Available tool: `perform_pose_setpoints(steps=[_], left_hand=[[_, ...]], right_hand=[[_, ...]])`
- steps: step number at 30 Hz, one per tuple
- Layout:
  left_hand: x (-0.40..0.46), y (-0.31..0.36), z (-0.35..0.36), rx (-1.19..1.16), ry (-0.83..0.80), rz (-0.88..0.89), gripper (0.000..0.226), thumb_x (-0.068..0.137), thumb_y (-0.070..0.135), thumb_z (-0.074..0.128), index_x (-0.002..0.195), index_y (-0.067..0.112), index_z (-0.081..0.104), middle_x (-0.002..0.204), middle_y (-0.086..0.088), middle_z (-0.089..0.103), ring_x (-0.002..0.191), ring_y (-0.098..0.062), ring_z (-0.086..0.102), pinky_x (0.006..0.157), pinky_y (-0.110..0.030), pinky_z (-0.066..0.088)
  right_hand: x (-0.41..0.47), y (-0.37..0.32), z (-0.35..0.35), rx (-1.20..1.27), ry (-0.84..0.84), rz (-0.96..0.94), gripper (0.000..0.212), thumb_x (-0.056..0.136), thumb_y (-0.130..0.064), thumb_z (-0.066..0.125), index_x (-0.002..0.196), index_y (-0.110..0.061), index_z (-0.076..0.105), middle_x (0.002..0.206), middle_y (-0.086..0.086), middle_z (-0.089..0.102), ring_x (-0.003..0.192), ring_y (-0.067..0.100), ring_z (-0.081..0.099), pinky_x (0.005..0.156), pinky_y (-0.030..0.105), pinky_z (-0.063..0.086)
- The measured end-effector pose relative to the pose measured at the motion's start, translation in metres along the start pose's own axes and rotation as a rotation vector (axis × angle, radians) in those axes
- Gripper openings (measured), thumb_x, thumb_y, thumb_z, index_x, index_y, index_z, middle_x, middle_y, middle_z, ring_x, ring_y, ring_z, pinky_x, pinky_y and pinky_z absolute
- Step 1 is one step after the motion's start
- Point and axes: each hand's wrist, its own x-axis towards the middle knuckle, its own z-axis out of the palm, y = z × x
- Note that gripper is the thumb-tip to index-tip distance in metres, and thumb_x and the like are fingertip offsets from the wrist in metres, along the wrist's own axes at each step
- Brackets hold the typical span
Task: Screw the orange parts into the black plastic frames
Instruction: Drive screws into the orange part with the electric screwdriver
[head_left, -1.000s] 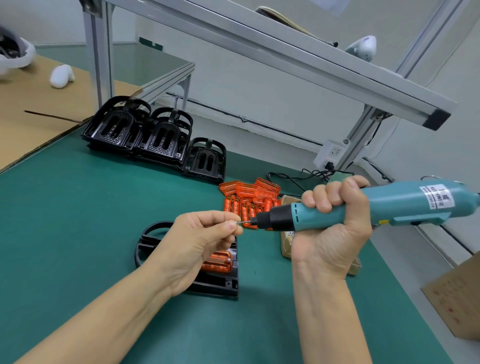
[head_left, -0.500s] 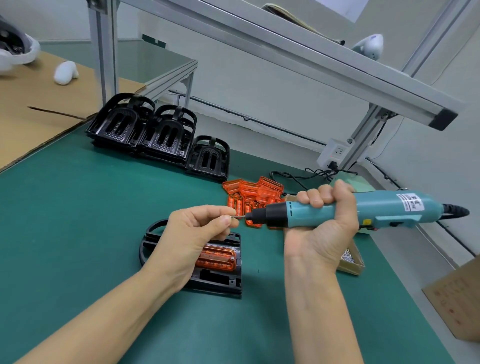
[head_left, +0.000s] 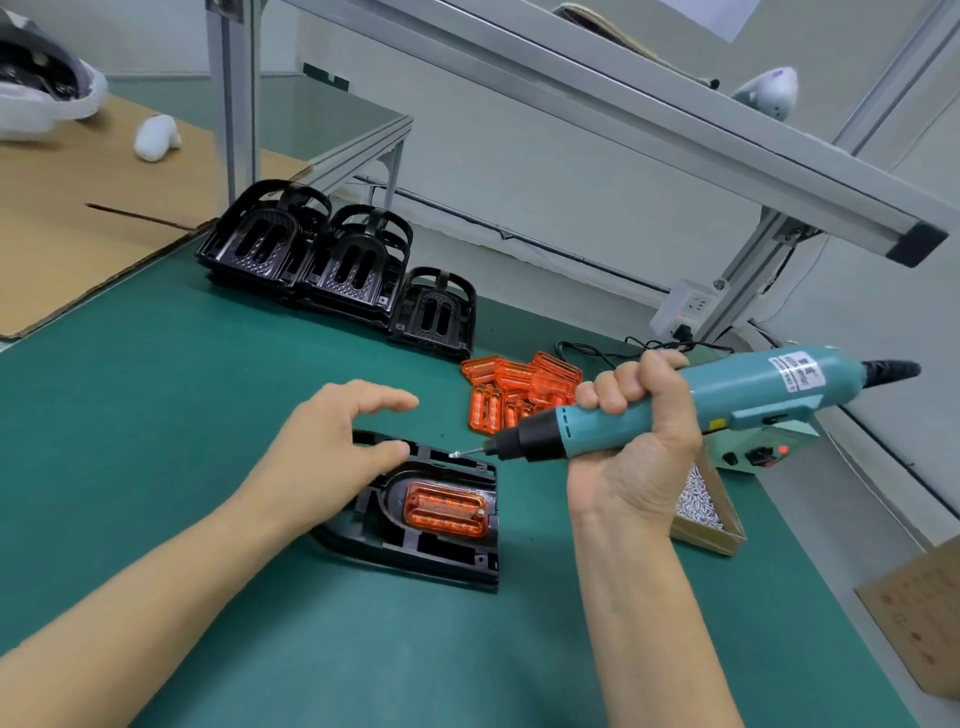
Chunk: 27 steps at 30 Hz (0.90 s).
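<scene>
Right hand fist-wrapped around teal plastic electric screwdriver; white label on barrel, print too blurred to read. Small screw on bit tip. Left hand, fingers relaxed and spread, rests on glossy black ribbed plastic frame on green matte worktop. Translucent orange ridged rectangular part seated in frame. Loose orange parts piled behind.

A green tabletop fills the lower half of the view. At 10 o'clock a sheet of brown cardboard lies over its far corner. An aluminium frame post rises at 11 o'clock, and a long aluminium rail slants from 12 o'clock down toward 2 o'clock, propped by a slanted strut. Behind them stands a plain pale wall with a thin dark cable running along it. A white power socket sits at 2 o'clock. The lighting is even and soft.
</scene>
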Motion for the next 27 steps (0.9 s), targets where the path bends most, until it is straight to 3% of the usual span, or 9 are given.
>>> perform_pose_setpoints(steps=[2,4,6,9,14,18,27], left_hand=[[0.0,-0.004,-0.004,0.201,-0.127,0.041,0.042,0.072,0.041,0.074,0.112,0.04,0.062,0.12,0.03,0.048,0.128,0.0,0.035,0.113,-0.033,0.02],[-0.003,-0.007,-0.003,0.37,-0.313,0.037,0.077,0.053,0.071,0.055,0.124,0.042,0.055,0.137,0.027,0.038,0.14,-0.001,0.017,0.117,-0.038,0.005],[-0.006,-0.011,-0.001,0.484,-0.408,0.052,0.094,0.045,0.081,0.048,0.133,0.046,0.045,0.147,0.026,0.027,0.142,0.001,0.004,0.117,-0.039,-0.006],[-0.005,-0.015,0.0,0.516,-0.429,0.059,0.096,0.049,0.079,0.054,0.138,0.045,0.039,0.151,0.024,0.022,0.142,0.001,0.003,0.116,-0.04,-0.008],[0.0,-0.015,0.001,0.51,-0.445,0.066,0.099,0.047,0.079,0.055,0.138,0.043,0.041,0.15,0.024,0.026,0.137,0.001,0.013,0.109,-0.033,0.003],[0.001,-0.018,0.002,0.512,-0.433,0.079,0.092,0.057,0.073,0.071,0.139,0.043,0.04,0.15,0.023,0.026,0.136,0.0,0.013,0.106,-0.031,0.007],[0.001,-0.02,0.004,0.51,-0.423,0.102,0.086,0.062,0.069,0.071,0.138,0.042,0.041,0.15,0.021,0.028,0.136,-0.002,0.014,0.104,-0.031,0.008]], right_hand=[[-0.002,0.008,-0.002,-0.044,-0.032,0.026,0.016,0.078,-0.005,0.054,0.078,-0.021,0.049,0.054,-0.008,0.038,0.044,0.007,0.037,0.048,0.02,0.038],[-0.005,0.015,-0.003,-0.091,-0.058,0.046,0.017,0.078,-0.004,0.054,0.079,-0.021,0.05,0.053,-0.007,0.039,0.044,0.007,0.038,0.048,0.02,0.038],[-0.007,0.021,-0.003,-0.126,-0.082,0.067,0.017,0.077,-0.004,0.055,0.079,-0.021,0.051,0.053,-0.007,0.039,0.043,0.008,0.038,0.047,0.021,0.038],[-0.008,0.028,-0.003,-0.167,-0.118,0.092,0.017,0.077,-0.003,0.055,0.078,-0.019,0.05,0.052,-0.005,0.039,0.043,0.009,0.038,0.047,0.022,0.038],[-0.009,0.035,-0.002,-0.241,-0.164,0.094,0.018,0.078,0.0,0.054,0.08,-0.017,0.048,0.051,-0.004,0.04,0.043,0.011,0.039,0.049,0.023,0.038],[-0.008,0.038,0.0,-0.275,-0.194,0.104,0.02,0.078,0.001,0.054,0.079,-0.018,0.05,0.053,-0.003,0.04,0.043,0.012,0.039,0.048,0.024,0.038],[-0.009,0.042,0.004,-0.353,-0.226,0.107,0.019,0.076,0.0,0.056,0.078,-0.018,0.052,0.052,-0.002,0.04,0.043,0.013,0.038,0.049,0.025,0.037]])
